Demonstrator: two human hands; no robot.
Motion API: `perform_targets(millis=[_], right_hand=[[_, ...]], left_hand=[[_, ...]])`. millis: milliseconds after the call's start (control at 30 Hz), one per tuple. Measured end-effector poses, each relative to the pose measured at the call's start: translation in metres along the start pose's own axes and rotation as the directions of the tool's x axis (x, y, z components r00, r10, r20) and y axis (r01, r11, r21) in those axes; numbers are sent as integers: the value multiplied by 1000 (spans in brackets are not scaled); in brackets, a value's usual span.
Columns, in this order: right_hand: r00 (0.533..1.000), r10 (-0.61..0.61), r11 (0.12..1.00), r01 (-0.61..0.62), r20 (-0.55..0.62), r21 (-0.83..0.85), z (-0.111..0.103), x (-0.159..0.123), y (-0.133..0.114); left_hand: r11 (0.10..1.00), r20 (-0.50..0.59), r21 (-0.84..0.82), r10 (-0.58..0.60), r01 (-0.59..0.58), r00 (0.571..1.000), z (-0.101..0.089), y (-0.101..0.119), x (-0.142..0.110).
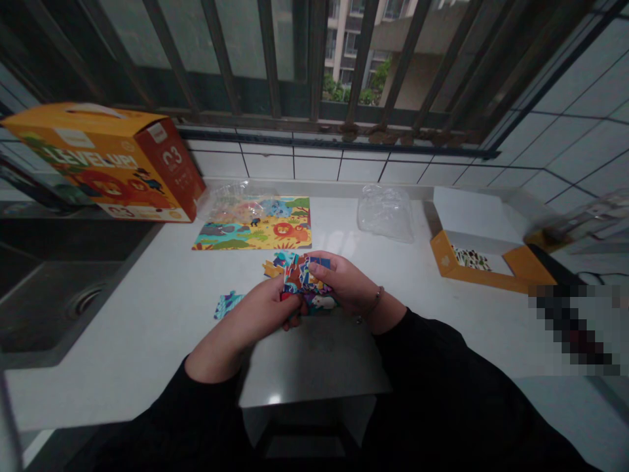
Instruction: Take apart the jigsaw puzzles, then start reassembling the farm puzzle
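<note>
Both my hands hold a stack of colourful jigsaw pieces (305, 278) just above the white counter (147, 328). My left hand (263, 316) grips the stack's near left side with fingers curled under it. My right hand (344, 282) wraps over the far right side, a bracelet on its wrist. One loose blue piece (227, 304) lies on the counter left of my hands. More loose pieces (276, 263) sit just behind the stack. A finished animal puzzle picture (260, 229) lies flat further back.
An orange puzzle box (113, 164) stands at the back left by a steel sink (54, 301). Clear plastic bags (386, 213) lie behind. An open orange-and-white box (484, 252) sits at the right. A barred window runs along the back.
</note>
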State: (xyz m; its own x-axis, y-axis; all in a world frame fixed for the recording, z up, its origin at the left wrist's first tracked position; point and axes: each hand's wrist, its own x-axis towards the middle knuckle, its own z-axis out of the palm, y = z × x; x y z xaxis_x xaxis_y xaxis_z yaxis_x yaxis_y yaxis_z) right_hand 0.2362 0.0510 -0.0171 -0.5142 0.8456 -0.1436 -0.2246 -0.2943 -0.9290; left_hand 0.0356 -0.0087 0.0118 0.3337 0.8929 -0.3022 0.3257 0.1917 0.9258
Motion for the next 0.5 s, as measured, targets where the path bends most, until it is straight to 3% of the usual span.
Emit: perform_targets(millis=[200, 300, 400, 500], right_hand=[[981, -135, 990, 141, -140, 31, -4, 3, 0], [987, -123, 992, 121, -100, -31, -5, 2, 0], [991, -121, 971, 108, -50, -213, -3, 1, 1], [984, -178, 932, 170, 3, -321, 0, 0, 1]], left_hand=[[923, -201, -380, -16, -63, 979, 5, 1, 4], [864, -266, -494, -48, -93, 963, 6, 5, 3], [880, -254, -460, -4, -117, 967, 6, 6, 1], [928, -218, -340, 79, -152, 973, 5, 2, 0]])
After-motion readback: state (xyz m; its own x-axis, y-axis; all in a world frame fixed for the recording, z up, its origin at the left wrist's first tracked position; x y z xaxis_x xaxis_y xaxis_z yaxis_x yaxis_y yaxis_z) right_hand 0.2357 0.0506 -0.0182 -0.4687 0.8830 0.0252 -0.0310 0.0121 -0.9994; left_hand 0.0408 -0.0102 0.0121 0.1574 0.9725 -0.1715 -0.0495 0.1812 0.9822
